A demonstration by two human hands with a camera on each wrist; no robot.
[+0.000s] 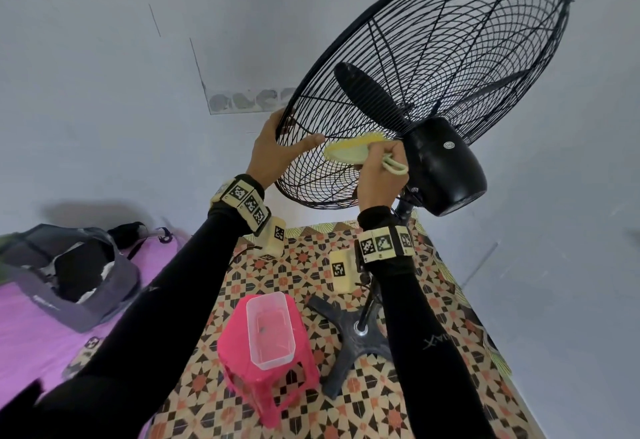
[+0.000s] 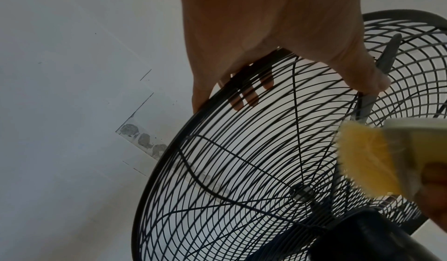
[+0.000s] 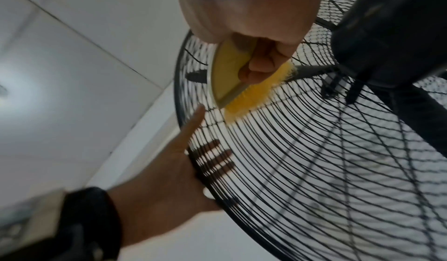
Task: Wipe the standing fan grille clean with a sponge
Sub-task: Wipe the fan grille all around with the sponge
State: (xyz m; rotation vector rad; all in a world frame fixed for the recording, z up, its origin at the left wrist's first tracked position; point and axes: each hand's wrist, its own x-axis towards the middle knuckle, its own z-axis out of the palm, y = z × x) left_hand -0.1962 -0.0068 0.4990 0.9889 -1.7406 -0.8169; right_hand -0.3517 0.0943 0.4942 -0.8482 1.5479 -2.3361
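**A:** What did the head view record at the fan?

**B:** The person's left hand (image 1: 273, 151) gripped the rim of the black wire grille (image 1: 450, 58), palm against the outside of the rim, fingers (image 2: 244, 97) hooked through to the inside and thumb (image 1: 311, 142) lying along the wires. Just beside that thumb, the right hand (image 1: 379, 175) was clenched around the handle of a yellow-bristled scrubbing brush (image 1: 349, 151), which stood in for a sponge.

**B:** The bristles (image 3: 244, 100) were pressed against the outer wires of the grille, between the left hand's hold on the rim and the black motor housing (image 1: 446, 168), which sat right beside the right hand's knuckles.

**A:** And away from the two grips?

**B:** Well below the hands, the fan's cross-shaped base (image 1: 349, 334) stood on a patterned floor mat (image 1: 398, 404). Near it, below the left forearm, a clear plastic container (image 1: 270, 328) rested on a pink stool (image 1: 266, 376). Further off on the left hand's side lay a grey bag (image 1: 69, 276) on a purple surface (image 1: 24, 334).

**A:** The blade?

**B:** One dark fan blade (image 1: 367, 92) showed inside the cage, above the brush.
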